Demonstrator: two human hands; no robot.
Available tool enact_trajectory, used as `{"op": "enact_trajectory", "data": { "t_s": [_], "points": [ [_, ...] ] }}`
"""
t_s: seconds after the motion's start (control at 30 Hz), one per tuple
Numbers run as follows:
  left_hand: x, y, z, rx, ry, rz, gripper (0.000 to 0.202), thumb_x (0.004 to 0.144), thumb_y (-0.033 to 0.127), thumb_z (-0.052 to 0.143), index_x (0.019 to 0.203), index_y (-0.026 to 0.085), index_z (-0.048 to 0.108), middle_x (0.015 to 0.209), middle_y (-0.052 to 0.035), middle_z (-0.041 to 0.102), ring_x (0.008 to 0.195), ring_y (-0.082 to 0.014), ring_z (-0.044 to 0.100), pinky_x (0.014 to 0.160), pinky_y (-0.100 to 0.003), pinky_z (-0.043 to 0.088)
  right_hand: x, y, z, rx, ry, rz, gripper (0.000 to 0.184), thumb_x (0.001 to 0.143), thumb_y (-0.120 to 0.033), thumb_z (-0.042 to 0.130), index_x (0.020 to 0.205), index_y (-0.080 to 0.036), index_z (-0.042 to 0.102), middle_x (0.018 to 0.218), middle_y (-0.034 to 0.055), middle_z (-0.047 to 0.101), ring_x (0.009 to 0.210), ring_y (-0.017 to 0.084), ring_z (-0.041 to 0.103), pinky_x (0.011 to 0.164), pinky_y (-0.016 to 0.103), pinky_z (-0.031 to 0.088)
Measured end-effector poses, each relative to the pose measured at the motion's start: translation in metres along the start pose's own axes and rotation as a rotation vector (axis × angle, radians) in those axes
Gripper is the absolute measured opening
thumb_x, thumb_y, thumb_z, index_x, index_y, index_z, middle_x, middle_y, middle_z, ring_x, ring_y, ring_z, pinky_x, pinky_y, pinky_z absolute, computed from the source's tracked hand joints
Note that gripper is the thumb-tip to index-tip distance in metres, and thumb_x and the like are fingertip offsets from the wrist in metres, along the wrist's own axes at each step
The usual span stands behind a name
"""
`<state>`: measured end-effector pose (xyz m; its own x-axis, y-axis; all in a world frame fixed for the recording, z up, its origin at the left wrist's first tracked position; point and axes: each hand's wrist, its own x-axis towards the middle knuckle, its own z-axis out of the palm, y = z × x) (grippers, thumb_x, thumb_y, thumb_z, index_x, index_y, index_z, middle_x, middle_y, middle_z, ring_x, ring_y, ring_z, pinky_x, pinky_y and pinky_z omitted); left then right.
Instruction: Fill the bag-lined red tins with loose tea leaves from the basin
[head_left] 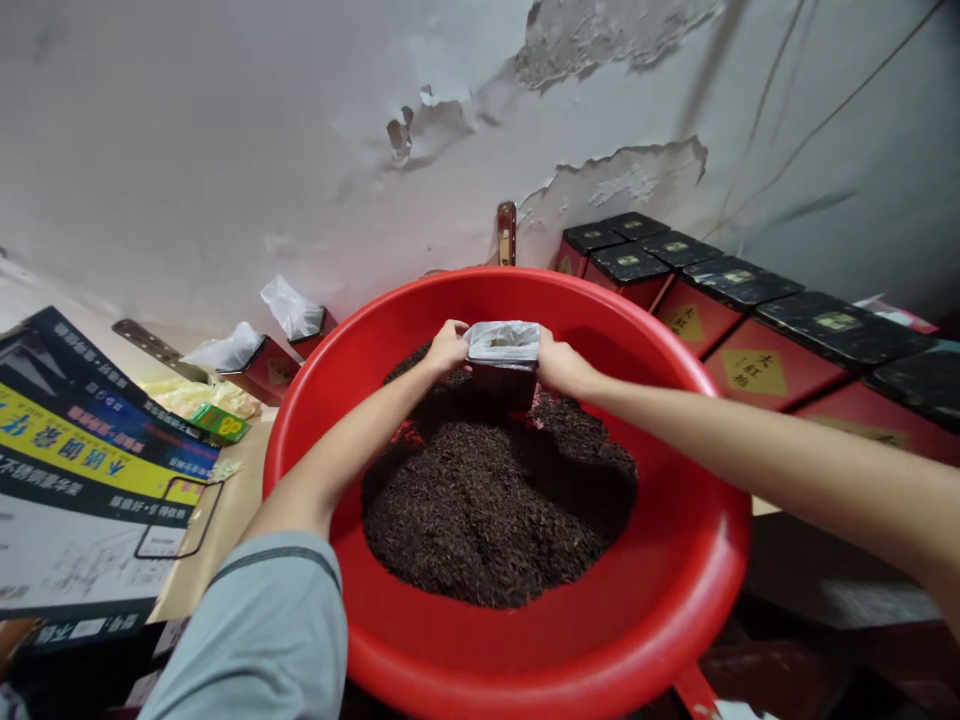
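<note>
A dark tea tin [504, 386] with a clear plastic liner bag [504, 340] folded over its mouth is held above the far part of a big red basin [420, 640]. My left hand [448, 346] grips the tin's left upper edge, and my right hand [562, 364] grips its right upper edge. In the basin lies a wide heap of dark loose tea leaves [495, 510], just below and in front of the tin. How full the tin is I cannot make out.
Lidded red-and-black tins [757, 365] stand in rows at the right. Left of the basin are two bag-lined tins [266, 370], a small green box [220, 422] and a printed cardboard sheet [97, 460]. A peeling wall [300, 150] rises behind.
</note>
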<state>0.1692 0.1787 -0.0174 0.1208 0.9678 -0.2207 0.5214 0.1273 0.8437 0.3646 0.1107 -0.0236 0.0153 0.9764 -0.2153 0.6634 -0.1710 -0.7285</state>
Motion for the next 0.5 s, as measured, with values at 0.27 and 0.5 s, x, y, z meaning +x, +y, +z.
{"op": "enact_trajectory", "data": {
  "t_s": [0.27, 0.5],
  "points": [
    [-0.026, -0.034, -0.003, 0.099, 0.144, 0.171, 0.025, 0.1, 0.011, 0.053, 0.124, 0.018, 0.056, 0.116, -0.0094, 0.072, 0.065, -0.008, 0.063, 0.054, -0.017, 0.052, 0.007, 0.004, -0.007, 0.362, -0.084, 0.077, 0.077, 0.091, -0.012, 0.059, 0.162, -0.025, 0.034, 0.078, 0.0014, 0.067, 0.054, 0.014, 0.059, 0.06, 0.031, 0.06],
    [-0.022, -0.025, -0.007, 0.098, 0.094, 0.159, 0.019, 0.082, -0.002, 0.062, 0.085, 0.015, 0.07, 0.096, -0.0094, 0.075, 0.089, -0.0208, 0.073, 0.081, -0.032, 0.062, 0.002, -0.003, -0.023, 0.272, -0.173, 0.036, 0.08, 0.083, -0.007, 0.064, 0.157, -0.029, 0.043, 0.084, 0.0022, 0.07, 0.055, 0.014, 0.06, 0.057, 0.03, 0.06]
  ]
}}
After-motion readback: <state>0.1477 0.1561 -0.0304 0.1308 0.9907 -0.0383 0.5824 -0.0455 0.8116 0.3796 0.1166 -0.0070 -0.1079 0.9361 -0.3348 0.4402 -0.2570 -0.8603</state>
